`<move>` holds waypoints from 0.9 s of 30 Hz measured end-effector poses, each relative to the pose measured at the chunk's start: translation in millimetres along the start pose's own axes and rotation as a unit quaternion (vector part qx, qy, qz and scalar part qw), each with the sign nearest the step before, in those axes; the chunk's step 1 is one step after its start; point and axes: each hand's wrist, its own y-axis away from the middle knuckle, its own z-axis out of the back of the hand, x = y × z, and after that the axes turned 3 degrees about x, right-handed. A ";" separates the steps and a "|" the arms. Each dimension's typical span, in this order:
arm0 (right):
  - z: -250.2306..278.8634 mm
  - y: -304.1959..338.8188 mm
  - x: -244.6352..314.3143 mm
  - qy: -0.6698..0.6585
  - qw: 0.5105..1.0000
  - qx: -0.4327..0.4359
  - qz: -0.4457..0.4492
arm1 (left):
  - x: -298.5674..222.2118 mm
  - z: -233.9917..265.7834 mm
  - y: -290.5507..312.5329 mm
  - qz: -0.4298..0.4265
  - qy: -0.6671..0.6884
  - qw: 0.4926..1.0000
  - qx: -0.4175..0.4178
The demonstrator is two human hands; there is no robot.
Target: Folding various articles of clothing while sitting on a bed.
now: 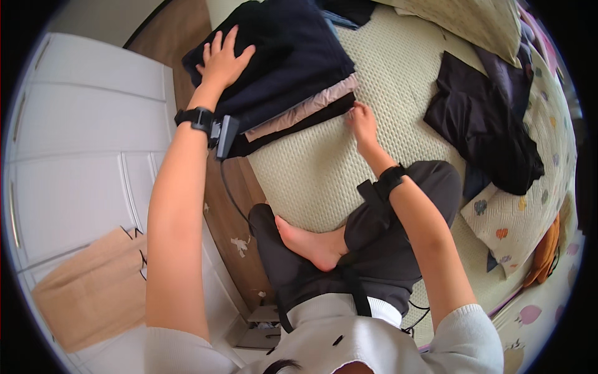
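A stack of folded clothes lies on the bed at the upper left, topped by a dark navy garment point(280, 68). My left hand point(225, 62) rests flat on the stack with its fingers spread. Lower in the pile, a pale pink garment point(305, 107) shows along the near edge. Beneath it sticks out a black garment point(299, 126). At the pile's near right corner, my right hand point(365, 126) has its fingers closed in a pinch on the black garment's edge. Both wrists wear black straps, and a small device hangs from the left one.
The bed point(305, 181) has a cream textured cover. A crumpled black garment point(479, 118) lies at the right, over a patterned cloth point(517, 224). White cabinet doors point(81, 181) stand at the left, with a beige bag point(93, 287) against them. Wooden floor point(233, 206) runs between.
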 end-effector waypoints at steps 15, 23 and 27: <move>-82.0 8.4 9.3 -0.253 0.943 0.019 -0.216 | -76.3 -15.0 110.1 -0.131 -0.206 0.969 -0.045; -88.3 -1.2 -16.8 -0.191 0.965 0.008 -0.181 | -42.9 6.9 65.2 -0.193 -0.153 0.966 -0.083; -81.2 -0.3 -27.0 -0.137 0.975 -0.006 -0.173 | -34.9 38.8 45.5 -0.179 -0.092 0.979 0.011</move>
